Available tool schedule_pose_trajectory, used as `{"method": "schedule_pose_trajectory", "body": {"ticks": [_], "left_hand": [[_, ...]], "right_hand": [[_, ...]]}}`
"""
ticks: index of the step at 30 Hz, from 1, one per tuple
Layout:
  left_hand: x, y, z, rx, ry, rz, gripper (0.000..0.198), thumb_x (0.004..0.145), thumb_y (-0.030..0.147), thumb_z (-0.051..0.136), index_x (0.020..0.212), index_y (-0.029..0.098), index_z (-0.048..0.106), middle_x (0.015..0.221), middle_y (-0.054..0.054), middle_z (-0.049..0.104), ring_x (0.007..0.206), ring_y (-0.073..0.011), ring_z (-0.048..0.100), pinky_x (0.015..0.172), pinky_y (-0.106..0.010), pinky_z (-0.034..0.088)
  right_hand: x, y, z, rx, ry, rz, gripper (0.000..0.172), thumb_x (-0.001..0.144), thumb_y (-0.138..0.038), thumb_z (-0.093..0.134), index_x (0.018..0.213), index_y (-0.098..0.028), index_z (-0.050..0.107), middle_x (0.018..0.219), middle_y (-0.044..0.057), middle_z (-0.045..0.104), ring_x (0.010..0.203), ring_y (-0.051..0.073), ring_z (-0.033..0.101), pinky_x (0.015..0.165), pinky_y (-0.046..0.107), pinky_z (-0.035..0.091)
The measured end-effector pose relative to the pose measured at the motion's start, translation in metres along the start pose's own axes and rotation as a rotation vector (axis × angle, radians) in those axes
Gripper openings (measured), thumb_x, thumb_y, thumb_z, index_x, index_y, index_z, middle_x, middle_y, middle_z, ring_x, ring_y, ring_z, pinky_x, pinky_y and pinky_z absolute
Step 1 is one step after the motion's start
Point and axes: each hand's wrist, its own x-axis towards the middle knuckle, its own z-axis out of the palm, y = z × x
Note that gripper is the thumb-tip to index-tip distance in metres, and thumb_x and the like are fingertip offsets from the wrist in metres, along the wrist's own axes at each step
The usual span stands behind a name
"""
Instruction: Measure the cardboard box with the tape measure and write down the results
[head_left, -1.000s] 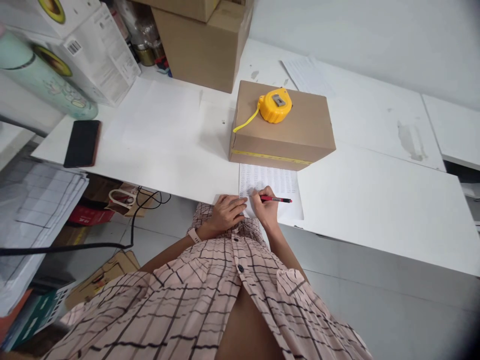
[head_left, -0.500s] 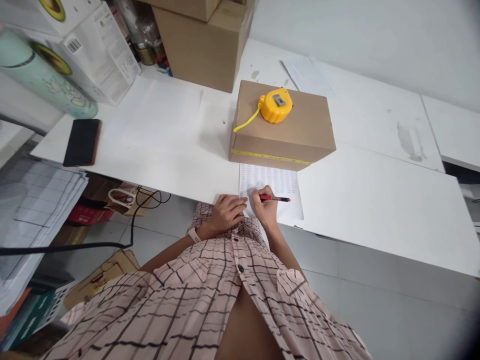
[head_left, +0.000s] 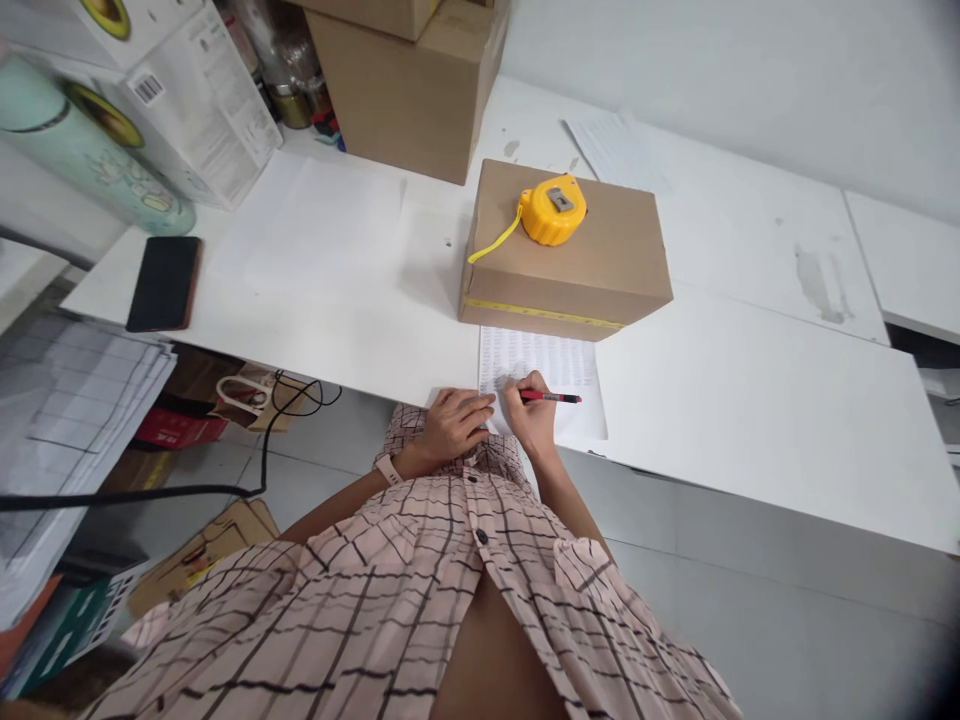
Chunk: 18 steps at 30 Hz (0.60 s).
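White worktop [head_left: 765,400] spreads under the printed sheet [head_left: 551,352] beneath the right hand [head_left: 531,415], which pinches a red pen [head_left: 559,398]. The left hand [head_left: 454,425] rests unclenched at the sheet's left edge, grasping nothing. Neither has visibly shifted, so any writing seems confined to one spot.

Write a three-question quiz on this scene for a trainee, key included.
1. What does the right hand hold?
2. True or false: the tape measure sits on the box nearest that hand.
3. Which of these is closest to the phone?
A) the tape measure
B) the bottle
C) the box

Key:
1. A pen.
2. True.
3. B.
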Motion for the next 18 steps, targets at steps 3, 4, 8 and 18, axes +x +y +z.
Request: {"method": "schedule_pose_trajectory", "body": {"ticks": [3,4,8,18], "left_hand": [[0.0005,0.0003,-0.0003,0.008,0.031,0.019,0.016,0.094,0.025,0.064,0.107,0.018,0.071,0.120,-0.009,0.076,0.107,-0.0290,0.068,0.086,-0.046,0.049],[0.0004,0.0003,-0.0002,0.006,0.028,0.015,0.016,0.094,0.026,0.064,0.107,0.018,0.071,0.120,-0.009,0.076,0.107,-0.0290,0.068,0.086,-0.046,0.049],[-0.0005,-0.0002,0.0003,0.000,-0.001,0.001,0.017,0.095,0.026,0.063,0.108,0.019,0.071,0.120,-0.009,0.076,0.108,-0.0286,0.067,0.087,-0.046,0.050],[-0.0013,-0.0002,0.0008,-0.059,-0.096,-0.082,0.019,0.096,0.028,0.060,0.108,0.019,0.072,0.120,-0.011,0.075,0.111,-0.0292,0.066,0.091,-0.048,0.050]], "right_hand": [[0.0006,0.0004,0.0001,0.002,0.001,0.002,0.031,0.084,-0.032,0.062,0.065,-0.024,0.039,0.057,-0.007,0.039,0.056,0.011,0.038,0.057,0.028,0.032],[0.0007,0.0005,0.0001,0.004,0.002,0.005,0.031,0.083,-0.031,0.062,0.065,-0.024,0.039,0.057,-0.007,0.039,0.056,0.011,0.038,0.057,0.028,0.032],[0.0008,0.0002,-0.0003,0.027,0.016,0.044,0.030,0.081,-0.030,0.062,0.065,-0.024,0.038,0.058,-0.008,0.037,0.057,0.011,0.037,0.057,0.027,0.032],[0.0005,0.0005,0.0007,0.000,0.014,0.037,0.032,0.085,-0.033,0.062,0.066,-0.024,0.038,0.058,-0.008,0.038,0.058,0.012,0.038,0.059,0.028,0.032]]}}
